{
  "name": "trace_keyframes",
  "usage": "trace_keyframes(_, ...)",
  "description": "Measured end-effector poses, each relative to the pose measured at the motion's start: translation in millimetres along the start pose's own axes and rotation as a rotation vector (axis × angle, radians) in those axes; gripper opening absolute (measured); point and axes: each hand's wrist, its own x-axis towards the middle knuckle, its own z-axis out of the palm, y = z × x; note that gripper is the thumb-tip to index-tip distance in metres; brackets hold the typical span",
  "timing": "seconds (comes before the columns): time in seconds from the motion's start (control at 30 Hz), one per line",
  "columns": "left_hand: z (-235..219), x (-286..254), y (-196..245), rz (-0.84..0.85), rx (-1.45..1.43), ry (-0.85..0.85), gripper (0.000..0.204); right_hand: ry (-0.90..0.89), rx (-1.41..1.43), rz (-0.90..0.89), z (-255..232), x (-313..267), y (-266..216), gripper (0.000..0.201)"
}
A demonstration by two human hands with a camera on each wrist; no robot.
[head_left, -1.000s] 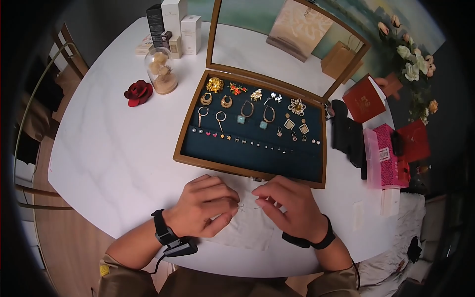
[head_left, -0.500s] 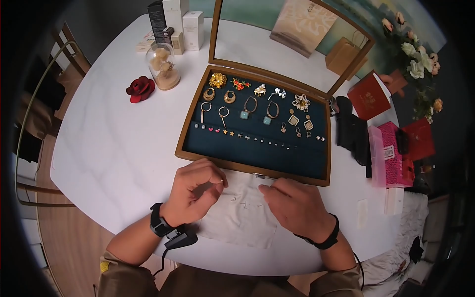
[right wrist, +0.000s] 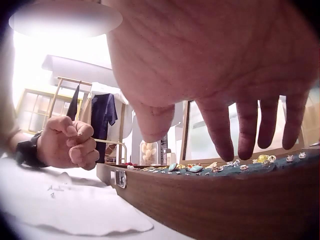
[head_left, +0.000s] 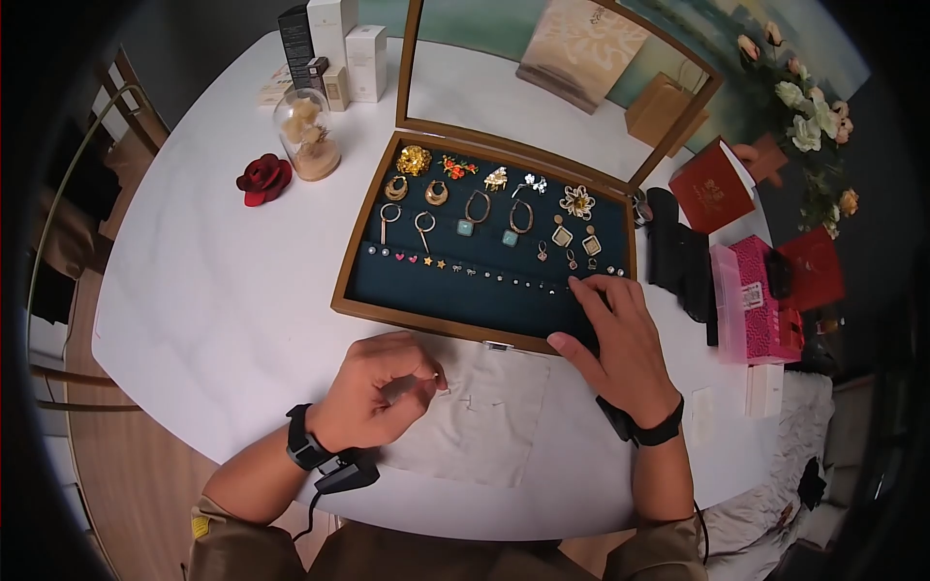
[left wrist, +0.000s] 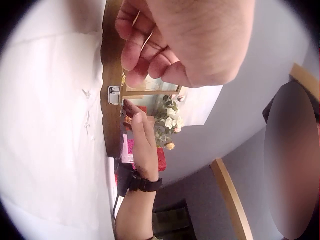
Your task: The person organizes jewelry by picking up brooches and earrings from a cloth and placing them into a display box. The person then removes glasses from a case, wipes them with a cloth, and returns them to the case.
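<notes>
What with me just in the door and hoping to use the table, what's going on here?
A person is working at a jewelry box that stands open on a white table. The left hand, at the edge of a pale cloth, seems to pinch something tiny, too small to make out. The right hand is open over the box's front right part; whether it touches anything there is hard to tell. Rows of earrings sit in the box, and a few small pieces lie on the cloth.

brown sleeves (head_left: 250, 542), yellow patch (head_left: 201, 526) — black wrist straps (head_left: 304, 441), black cable (head_left: 311, 515)
</notes>
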Motion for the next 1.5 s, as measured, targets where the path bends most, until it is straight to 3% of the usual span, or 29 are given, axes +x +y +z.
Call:
trace_keyframes(0.53,-2.5,-1.6,-2.6,0.004,0.052,0.008,0.006,-0.003,-0.001,-0.08,1.2,1.9,-16.5,0.056)
trace_keyframes(0.63,-3.2,-0.8,-2.3,0.011,0.067,0.007,0.007,0.037,-0.032,-0.098,3.4,3.0,-23.6,0.046)
trace_keyframes(0.7,-0.6,-2.0,-2.9,0.015,0.076,0.014,0.007,0.062,0.118,-0.144,8.5,0.3,-32.3,0.029)
trace_keyframes(0.77,3.5,-1.5,-7.7,0.006,0.04,0.079,0.006,0.023,0.189,-0.319,22.7,-2.4,-48.8,0.013)
trace_keyframes(0.83,3.5,-3.0,-9.0,-0.039,0.038,0.076,0.004,-0.076,0.218,-0.418,29.1,-0.8,-67.1,0.012)
trace_keyframes(0.97,1.4,-7.5,-13.4,-0.161,0.022,0.071,0.004,-0.103,0.191,-0.47,48.2,6.6,-73.6,0.008)
trace_keyframes(1.13,4.2,-7.6,-14.3,-0.194,-0.04,0.151,0.007,-0.191,0.137,-0.525,52.4,11.0,-73.5,0.005)
trace_keyframes(1.5,7.5,-9.7,-18.5,-0.205,-0.077,0.159,0.007,-0.156,-0.003,-0.562,52.1,13.6,-81.3,0.008)
